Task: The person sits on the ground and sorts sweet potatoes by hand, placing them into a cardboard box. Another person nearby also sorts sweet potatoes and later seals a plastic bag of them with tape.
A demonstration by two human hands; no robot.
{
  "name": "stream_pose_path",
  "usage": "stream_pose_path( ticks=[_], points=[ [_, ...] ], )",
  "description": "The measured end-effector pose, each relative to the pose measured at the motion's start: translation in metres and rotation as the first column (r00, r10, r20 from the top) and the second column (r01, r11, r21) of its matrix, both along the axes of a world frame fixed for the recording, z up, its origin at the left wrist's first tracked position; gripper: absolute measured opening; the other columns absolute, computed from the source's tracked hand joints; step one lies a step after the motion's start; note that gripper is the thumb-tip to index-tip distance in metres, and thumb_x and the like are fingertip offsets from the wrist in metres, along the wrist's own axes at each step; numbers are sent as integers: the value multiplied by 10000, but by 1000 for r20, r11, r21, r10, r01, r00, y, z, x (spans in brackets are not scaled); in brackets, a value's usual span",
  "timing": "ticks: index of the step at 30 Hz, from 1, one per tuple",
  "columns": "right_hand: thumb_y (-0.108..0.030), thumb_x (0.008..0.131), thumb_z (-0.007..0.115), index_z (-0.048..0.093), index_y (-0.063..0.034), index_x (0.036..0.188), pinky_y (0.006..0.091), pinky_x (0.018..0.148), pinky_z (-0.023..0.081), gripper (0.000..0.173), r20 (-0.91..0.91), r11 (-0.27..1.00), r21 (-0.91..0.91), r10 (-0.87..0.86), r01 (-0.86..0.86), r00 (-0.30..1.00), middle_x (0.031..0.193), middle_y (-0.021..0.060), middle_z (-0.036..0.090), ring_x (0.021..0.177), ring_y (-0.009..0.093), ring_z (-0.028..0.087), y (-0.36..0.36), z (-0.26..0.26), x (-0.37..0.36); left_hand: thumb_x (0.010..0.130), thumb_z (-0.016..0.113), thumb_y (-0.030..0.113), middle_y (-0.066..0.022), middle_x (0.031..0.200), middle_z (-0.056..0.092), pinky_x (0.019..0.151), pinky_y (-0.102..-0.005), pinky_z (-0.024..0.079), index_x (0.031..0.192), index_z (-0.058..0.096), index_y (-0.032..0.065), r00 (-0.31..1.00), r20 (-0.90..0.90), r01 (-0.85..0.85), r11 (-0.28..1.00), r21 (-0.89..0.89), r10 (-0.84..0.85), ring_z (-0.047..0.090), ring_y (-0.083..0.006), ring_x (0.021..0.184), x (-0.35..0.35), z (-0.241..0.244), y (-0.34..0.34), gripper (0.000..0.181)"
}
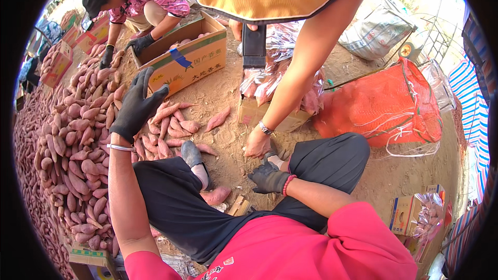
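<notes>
My left hand (136, 103), in a black glove, is raised with thumb and fingers apart and nothing in it. Below and beside it are loose sweet potatoes (177, 124) on the dirt, next to a large heap of sweet potatoes (81, 144). My right hand (269, 178), also in a dark glove, hangs loosely between my knees near my foot, its fingers slightly spread; no object shows in it. Just above it, another person's bare hand (257, 142) with a wristwatch reaches down towards the ground. A single sweet potato (216, 196) lies between my legs.
A standing person holds a black device (254, 46) above a carton (255, 113) of sweet potatoes in clear plastic. A crouching gloved person works by an open banana carton (190, 66). A red mesh sack (381, 105) lies right; another packed carton (404, 214) stands lower right.
</notes>
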State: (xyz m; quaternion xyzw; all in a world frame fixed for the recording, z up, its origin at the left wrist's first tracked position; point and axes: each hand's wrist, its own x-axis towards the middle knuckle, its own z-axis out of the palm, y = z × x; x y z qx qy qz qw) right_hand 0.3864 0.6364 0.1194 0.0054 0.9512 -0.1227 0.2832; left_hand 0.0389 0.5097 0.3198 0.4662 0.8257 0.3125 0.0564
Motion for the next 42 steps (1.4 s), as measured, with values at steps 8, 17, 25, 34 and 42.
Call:
stream_pose_path(
  ticks=[8,17,25,34,42],
  points=[
    [-409,799,638,592,-65,1184,472,884,451,518,62,1000,4,-12,11,998,1074,168,643,1016,347,616,-1,4,-1,896,633,305,-167,1356,478,783,-286,476,1376,409,-1,986,-153,72,997,7,-70,562,-171,887,-15,-19,-4,612],
    [-405,789,657,590,-52,1170,462,859,472,524,60,1000,-3,-9,9,998,1052,169,662,987,339,639,2,-1,-4,891,640,275,-161,1344,490,777,-286,475,1375,418,9,987,-136,87,996,-21,-89,556,-176,908,-11,-18,-2,596],
    [-417,787,658,617,-56,1140,467,885,468,507,77,1000,5,-25,24,997,1069,165,659,1023,343,626,1,-1,-7,888,634,304,-181,1377,461,852,-315,471,1388,416,26,979,-152,127,990,-58,-134,535,-254,1117,-5,-12,1,613],
    [-412,797,646,612,-62,1149,469,892,465,498,35,999,-18,-47,48,998,1096,163,645,1030,340,621,2,0,-9,884,639,327,-211,1396,445,1080,-372,318,1382,418,13,979,-142,137,987,-83,-148,399,-324,1319,2,-8,3,628],
    [-216,923,509,613,-54,1164,353,834,490,308,-91,371,-789,-859,490,504,1013,149,679,928,250,642,100,-43,-67,870,653,291,-215,1385,456,1080,-356,322,1376,411,-4,978,-124,161,983,-82,-171,424,-310,1308,16,8,15,634]
  ],
)
